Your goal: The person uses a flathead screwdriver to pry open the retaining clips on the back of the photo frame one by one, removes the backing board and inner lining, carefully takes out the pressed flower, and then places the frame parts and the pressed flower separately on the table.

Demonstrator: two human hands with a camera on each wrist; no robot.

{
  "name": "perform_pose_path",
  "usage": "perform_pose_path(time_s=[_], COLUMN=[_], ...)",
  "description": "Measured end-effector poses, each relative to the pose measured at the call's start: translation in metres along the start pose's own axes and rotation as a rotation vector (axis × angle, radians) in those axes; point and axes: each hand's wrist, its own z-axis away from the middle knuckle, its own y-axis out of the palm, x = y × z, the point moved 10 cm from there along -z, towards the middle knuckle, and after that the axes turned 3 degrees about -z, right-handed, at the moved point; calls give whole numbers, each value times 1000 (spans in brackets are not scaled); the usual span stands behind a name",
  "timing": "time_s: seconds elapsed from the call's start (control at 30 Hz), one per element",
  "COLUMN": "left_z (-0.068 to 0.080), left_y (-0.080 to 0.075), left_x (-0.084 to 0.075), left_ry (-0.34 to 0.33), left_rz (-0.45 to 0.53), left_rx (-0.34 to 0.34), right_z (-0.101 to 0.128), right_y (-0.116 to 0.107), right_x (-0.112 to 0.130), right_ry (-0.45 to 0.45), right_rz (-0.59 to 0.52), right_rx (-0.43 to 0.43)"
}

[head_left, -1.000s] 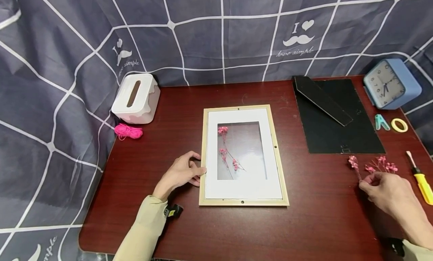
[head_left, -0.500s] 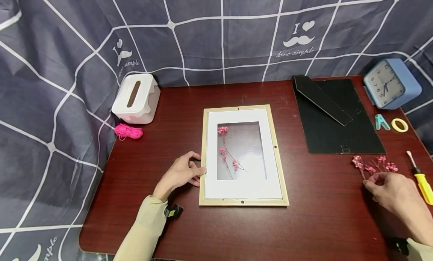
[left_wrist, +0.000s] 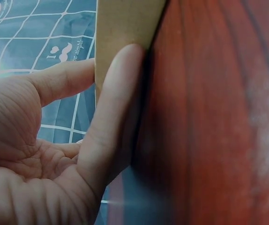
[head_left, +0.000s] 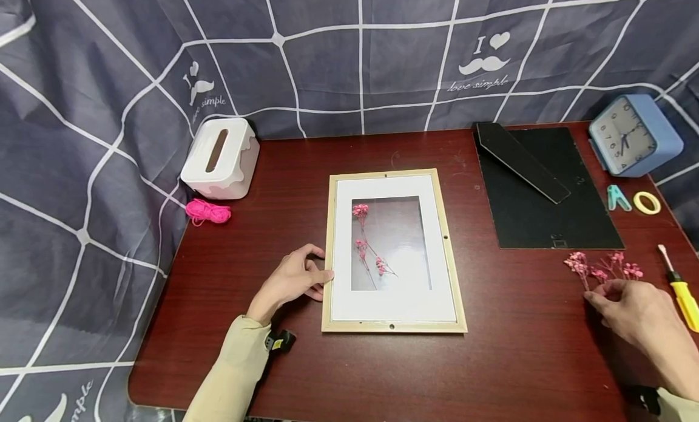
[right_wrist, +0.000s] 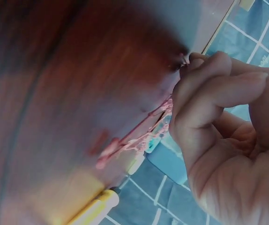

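Observation:
A light wooden picture frame point(head_left: 329, 246) with a white mat lies flat mid-table, with pink dried flower sprigs point(head_left: 367, 249) on its grey centre. My left hand point(head_left: 292, 279) rests beside it, fingertips and thumb touching the frame's left edge point(left_wrist: 120, 28). My right hand point(head_left: 628, 306) is at the right, its fingers pinching the stems of loose pink flower sprigs point(head_left: 601, 267) that lie on the table. In the right wrist view the curled fingers point(right_wrist: 209, 89) pinch thin pink stems point(right_wrist: 134, 140).
A black frame backing board point(head_left: 546, 191) with its stand lies at the back right. A blue clock point(head_left: 633, 133), a green clip point(head_left: 616, 198), a yellow tape roll point(head_left: 646, 202) and a yellow screwdriver point(head_left: 679, 288) sit along the right edge. A white tissue box point(head_left: 221, 158) and pink string point(head_left: 207, 212) lie at the left.
My right hand shifted slightly right with the sprig it pinches, bringing it closer to the other loose sprigs. The left hand and the frame have not moved.

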Motion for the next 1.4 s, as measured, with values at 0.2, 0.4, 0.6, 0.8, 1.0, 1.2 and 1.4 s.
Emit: perform_pose_path(time_s=[0.2,0.4,0.6,0.8,1.0,1.2,1.4], left_z=[0,0,-2,-3,-3,-4,-4], left_y=[0,0,-2,-3,-4,-6,-6], left_x=[0,-1,1,3,3,6,6], left_ry=[2,5,4,-7,-8,-18,-19], left_rz=[-2,-4,3,1,6,14,11], left_rx=[2,4,6,0,0,-3,-4], right_z=[4,7,6,-9,-15,-13,-10], right_y=[-17,-26,-17,13,55,92,101], right_x=[32,117,221,301,354,391,402], right_ry=[-39,-282,-553,-674,-711,-733,-738], right_rz=[11,-83,-158,-164,-123,-96,-51], right_rx=[-77,-91,-65,64,225,333,381])
